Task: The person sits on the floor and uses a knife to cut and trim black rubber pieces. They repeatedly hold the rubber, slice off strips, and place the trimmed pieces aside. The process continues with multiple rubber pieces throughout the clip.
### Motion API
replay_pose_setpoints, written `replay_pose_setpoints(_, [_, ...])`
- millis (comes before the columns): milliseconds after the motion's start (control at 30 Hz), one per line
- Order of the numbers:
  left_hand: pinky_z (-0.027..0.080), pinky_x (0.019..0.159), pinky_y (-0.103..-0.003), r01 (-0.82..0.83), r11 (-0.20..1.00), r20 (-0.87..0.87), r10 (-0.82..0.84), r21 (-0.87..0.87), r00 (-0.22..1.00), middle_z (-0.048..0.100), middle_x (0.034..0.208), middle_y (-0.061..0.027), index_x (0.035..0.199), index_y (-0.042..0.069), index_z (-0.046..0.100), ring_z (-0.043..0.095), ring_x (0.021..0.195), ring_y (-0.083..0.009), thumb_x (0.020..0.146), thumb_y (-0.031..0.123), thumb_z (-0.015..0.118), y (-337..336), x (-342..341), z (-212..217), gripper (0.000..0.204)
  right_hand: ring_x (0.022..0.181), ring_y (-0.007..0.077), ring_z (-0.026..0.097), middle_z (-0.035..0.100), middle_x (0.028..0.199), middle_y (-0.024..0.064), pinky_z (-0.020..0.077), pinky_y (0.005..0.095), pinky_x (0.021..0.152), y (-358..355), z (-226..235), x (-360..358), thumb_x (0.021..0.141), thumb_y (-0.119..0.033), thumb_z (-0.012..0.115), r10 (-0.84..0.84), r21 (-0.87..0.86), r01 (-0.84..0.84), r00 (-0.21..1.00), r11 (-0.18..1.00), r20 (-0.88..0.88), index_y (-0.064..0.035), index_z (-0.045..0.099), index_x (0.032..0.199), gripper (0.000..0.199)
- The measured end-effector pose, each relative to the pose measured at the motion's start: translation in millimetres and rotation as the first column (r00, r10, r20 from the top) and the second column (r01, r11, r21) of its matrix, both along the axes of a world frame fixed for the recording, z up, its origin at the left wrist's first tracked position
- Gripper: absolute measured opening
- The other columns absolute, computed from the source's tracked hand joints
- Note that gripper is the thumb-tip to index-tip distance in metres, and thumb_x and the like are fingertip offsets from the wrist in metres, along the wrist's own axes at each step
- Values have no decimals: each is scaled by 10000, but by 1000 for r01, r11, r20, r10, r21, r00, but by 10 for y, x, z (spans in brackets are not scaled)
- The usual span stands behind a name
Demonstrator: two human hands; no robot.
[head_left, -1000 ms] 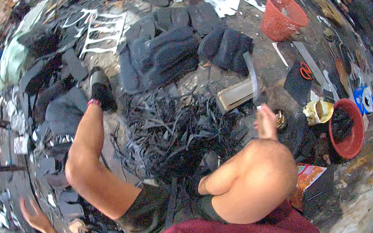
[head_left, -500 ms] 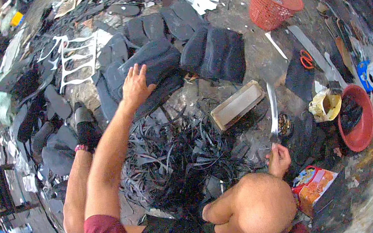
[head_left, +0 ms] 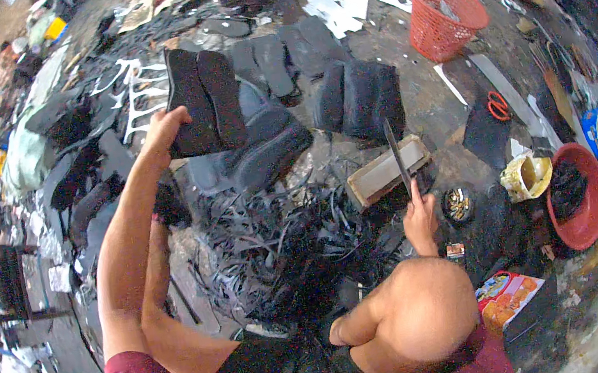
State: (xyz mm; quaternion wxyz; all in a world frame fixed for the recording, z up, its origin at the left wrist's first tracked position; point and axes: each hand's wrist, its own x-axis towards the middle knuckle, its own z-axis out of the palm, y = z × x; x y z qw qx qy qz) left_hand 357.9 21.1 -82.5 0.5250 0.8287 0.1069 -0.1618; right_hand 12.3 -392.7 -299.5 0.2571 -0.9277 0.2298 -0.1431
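Note:
My left hand (head_left: 167,132) grips the edge of a dark sheet shaped like a pair of shoe soles (head_left: 210,102), raised above other black sole sheets (head_left: 271,150). In my right hand (head_left: 420,217) is a long-bladed knife (head_left: 396,150), its blade pointing away from me. Behind and under the blade lies a whetstone-like block (head_left: 381,179) in a pale frame. Another moulded sole sheet (head_left: 360,100) lies just beyond the knife's tip. A heap of black trimmings (head_left: 269,247) spreads on the floor between my arms.
On the right are a red perforated basket (head_left: 439,32), orange-handled scissors (head_left: 497,106), a yellowish container (head_left: 525,178) and a red basin (head_left: 583,222). A dish of cigarette butts (head_left: 459,205) sits beside my right hand. White papers (head_left: 343,1) lie at the back.
My left hand has gone from lying flat on the stacked sole sheets to holding one up, further left. My right hand has moved forward, and the knife now stands over the block.

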Motion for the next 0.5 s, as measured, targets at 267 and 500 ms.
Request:
replay_pose_setpoints(267, [575, 786, -369, 29, 825, -17, -46, -565, 999, 689, 978, -111, 1018, 2, 624, 696, 845, -230, 779, 167, 678, 224, -2058, 1486, 295, 702, 143, 490, 546, 907, 63, 464, 269, 610, 38, 1631, -1237, 993, -177, 515, -14, 416, -44, 991, 909, 136, -92, 436, 1468, 489])
replay_pose_setpoints(500, [480, 944, -316, 400, 839, -204, -493, -369, 846, 684, 1097, -130, 1184, -23, 644, 646, 1013, -213, 738, 89, 693, 832, -2924, 805, 462, 596, 42, 517, 694, 985, 71, 450, 223, 496, 407, 3709, -611, 962, -241, 635, 76, 705, -400, 893, 585, 444, -70, 316, 1522, 667])
